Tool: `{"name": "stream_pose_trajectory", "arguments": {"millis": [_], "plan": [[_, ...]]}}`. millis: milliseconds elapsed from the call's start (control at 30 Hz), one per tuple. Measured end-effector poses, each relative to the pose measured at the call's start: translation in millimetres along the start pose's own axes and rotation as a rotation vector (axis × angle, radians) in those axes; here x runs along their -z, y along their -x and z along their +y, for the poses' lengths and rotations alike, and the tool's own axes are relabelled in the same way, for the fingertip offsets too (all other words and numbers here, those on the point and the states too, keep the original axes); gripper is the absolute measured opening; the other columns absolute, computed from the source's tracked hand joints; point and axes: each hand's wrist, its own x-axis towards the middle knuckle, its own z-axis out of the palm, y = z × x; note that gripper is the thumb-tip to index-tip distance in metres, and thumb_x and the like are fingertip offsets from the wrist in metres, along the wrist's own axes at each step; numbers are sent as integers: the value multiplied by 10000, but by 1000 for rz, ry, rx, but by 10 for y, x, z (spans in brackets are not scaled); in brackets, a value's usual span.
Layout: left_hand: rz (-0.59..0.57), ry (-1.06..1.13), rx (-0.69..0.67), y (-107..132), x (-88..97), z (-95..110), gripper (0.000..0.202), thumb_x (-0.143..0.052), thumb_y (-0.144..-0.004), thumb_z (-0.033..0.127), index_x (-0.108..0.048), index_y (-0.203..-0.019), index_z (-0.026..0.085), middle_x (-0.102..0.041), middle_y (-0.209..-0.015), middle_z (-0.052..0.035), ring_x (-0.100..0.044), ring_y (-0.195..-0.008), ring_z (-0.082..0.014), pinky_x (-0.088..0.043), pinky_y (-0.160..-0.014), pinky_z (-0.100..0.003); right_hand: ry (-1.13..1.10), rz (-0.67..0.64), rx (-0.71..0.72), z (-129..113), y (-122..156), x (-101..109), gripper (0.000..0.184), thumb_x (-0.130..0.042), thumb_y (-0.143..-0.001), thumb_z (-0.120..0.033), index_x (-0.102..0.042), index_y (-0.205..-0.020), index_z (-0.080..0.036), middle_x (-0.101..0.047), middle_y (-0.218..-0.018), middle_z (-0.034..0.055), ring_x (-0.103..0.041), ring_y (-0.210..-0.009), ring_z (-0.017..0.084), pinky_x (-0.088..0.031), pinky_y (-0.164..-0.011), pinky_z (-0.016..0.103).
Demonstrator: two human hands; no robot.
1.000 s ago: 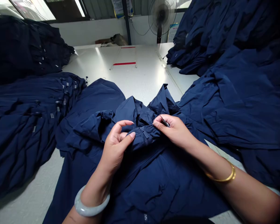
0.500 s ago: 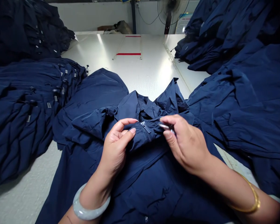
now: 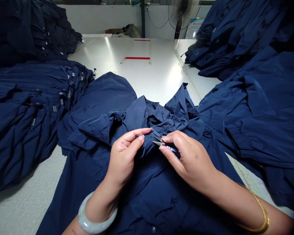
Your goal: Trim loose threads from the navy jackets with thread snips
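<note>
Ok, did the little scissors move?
Yes. Against the red line on the table, the thread snips in the right hand moved left and nearer the person, toward the left hand.

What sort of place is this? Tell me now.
Probably a garment factory's finishing area: stacks of navy jackets lie on a long white worktable, and the right hand holds thread snips.

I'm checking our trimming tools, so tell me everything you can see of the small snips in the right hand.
The thread snips are small, with two slim, pointed blades of shiny steel-like metal, slightly parted, their tips toward the left hand. The right hand pinches them between thumb and fingers, hiding the handle end. The tips sit by the gathered navy fabric; whether they touch it cannot be told.
</note>
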Motion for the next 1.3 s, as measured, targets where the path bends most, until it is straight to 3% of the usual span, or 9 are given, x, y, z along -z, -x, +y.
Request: {"name": "stream_pose_trajectory", "arguments": {"millis": [200,500,767,1033,1300], "plan": [[-34,-25,-17,21,-37,-2,224,-667,-856,266,-758,-1054,215,-752,-955,-28,-641,-799,-133,-494,-736,-217,97,13,18,-4,-10,32,155,-539,-968,-322,-582,-981,-173,-684,-962,72,-656,-877,195,-515,-772,317],[-21,-3,5,5,-34,-28,245,-673,-853,272,-747,-1080,220,-747,-897,-14,-619,-718,-108,-477,-669,-193,97,-13,8,-25,-4,62,181,-535,-968,-339,-606,-995,-175,-693,-967,71,-656,-866,192,-503,-760,308],[-5,-67,-55,19,-63,-47,249,-672,-852,280,-752,-1080,217,-750,-1004,-37,-641,-814,-143,-485,-739,-224,114,-16,-5,-47,-5,50,169,-535,-967,-327,-613,-986,-179,-686,-949,59,-654,-868,194,-483,-732,303],[-41,-66,-36,40,-81,-79,285,-644,-880,300,-723,-1144,228,-748,-962,-25,-623,-827,-144,-463,-791,-232,88,-14,-31,-48,-7,11,165,-515,-977,-315,-607,-980,-178,-678,-944,60,-643,-853,184,-482,-721,303],[-35,-55,-45,55,-90,-81,288,-641,-887,300,-714,-1160,245,-739,-1050,-25,-638,-923,-149,-456,-850,-229,32,22,-61,-45,-36,-33,129,-534,-967,-297,-603,-957,-188,-680,-943,55,-643,-859,183,-483,-731,301]]}}
